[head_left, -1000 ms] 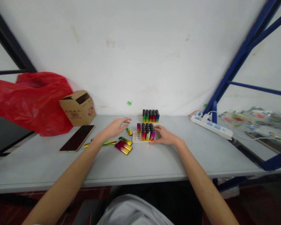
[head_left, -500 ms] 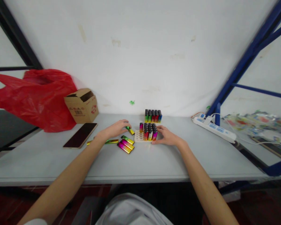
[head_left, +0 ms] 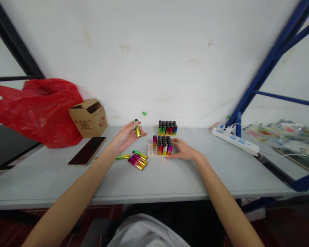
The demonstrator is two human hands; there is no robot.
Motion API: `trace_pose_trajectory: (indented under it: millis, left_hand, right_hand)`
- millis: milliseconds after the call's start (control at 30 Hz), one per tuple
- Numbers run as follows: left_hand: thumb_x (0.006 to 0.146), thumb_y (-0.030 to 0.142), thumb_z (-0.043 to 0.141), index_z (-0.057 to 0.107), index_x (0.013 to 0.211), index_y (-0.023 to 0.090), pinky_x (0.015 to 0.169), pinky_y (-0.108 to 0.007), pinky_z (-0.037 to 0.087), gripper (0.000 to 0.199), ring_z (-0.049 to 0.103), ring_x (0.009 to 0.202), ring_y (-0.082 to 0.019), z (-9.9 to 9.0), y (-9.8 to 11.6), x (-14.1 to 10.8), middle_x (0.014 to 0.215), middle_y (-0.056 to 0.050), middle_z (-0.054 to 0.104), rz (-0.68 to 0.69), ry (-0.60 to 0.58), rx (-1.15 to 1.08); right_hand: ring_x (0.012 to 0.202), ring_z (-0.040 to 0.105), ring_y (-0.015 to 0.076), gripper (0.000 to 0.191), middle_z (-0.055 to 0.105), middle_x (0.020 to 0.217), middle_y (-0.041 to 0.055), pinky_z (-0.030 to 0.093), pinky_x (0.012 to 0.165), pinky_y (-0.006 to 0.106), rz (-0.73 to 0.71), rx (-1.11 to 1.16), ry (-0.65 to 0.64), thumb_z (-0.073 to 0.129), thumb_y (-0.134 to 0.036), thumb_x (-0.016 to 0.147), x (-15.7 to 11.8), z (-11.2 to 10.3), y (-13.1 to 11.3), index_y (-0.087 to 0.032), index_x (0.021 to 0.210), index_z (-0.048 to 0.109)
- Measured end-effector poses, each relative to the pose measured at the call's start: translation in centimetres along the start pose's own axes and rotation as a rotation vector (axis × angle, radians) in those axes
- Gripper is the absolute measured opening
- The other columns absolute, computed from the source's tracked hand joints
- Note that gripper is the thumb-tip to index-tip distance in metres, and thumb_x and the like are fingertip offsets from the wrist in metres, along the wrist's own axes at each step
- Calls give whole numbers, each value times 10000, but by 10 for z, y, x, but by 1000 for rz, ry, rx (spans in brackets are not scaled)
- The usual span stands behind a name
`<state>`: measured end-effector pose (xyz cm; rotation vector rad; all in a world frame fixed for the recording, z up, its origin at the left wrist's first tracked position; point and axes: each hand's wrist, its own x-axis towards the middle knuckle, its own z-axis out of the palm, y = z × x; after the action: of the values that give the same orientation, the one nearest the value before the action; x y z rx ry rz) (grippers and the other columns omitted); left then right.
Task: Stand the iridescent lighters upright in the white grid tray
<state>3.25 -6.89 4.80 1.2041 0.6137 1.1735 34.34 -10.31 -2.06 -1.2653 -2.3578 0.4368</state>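
Left hand (head_left: 127, 137): one, raised above the table (head_left: 185, 178), holding a lighter (head_left: 138, 131) between thumb and fingers. Lighter nearly upright, top leaning left. Risk: a slick metallic sleeve could slip or turn in so light a hold. Forearm reaching in from near left, palm turned partly right.

Right hand (head_left: 181, 151): one, low at the tray's right end, thumb near, fingers far, spread moderately; whether it grips or only rests, cannot tell. Risk: a push leftward could slide the tray or tip its load.

Tray (head_left: 151, 151): one, pale, bare sockets at left; standing lighters (head_left: 164, 145) at right; lone lighter (head_left: 155, 140) at far left, easily knocked by a low pass.

Loose lighters (head_left: 137, 160): near left of tray, lying flat; a dragging forearm could scatter them.

Far lighters (head_left: 168, 128): one block, beyond tray.

Phone (head_left: 87, 151): left.
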Motion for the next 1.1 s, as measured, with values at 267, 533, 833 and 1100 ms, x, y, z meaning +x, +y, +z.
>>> trace_pose_trajectory:
  millis: [267,533,833,1100]
  left_hand:
    - [914,454,595,594,1028,209,503,-232,418,270,471,572,-120,23,-20,-12,746,-2,544,-306,-189,-87]
    - [887,466,537,455,699,194,427,-192,225,340,272,460,-85,31,-35,-12,600,59,286,-451,-131,-12]
    - [869,465,544,390,670,206,412,-188,151,361,223,439,-71,29,-39,-10,578,74,249,-358,-69,46]
    - [825,399,591,389,666,208,423,-198,131,319,226,432,-62,27,-45,-9,573,81,254,-309,-47,137]
  right_hand:
    - [1268,534,344,827,566,1346,169,401,1146,519,-2,9,-2,796,-661,709,0,1,2,-165,1347,620]
    - [1267,539,342,824,570,1346,169,396,1150,513,-7,6,0,806,-648,707,0,2,3,-162,1345,620]
    - [1267,540,341,809,579,1342,161,405,1141,515,-21,15,5,807,-652,703,1,2,3,-178,1335,630]
    - [1271,536,342,817,573,1345,167,405,1144,507,-2,2,-10,803,-643,714,0,1,2,-164,1350,621]
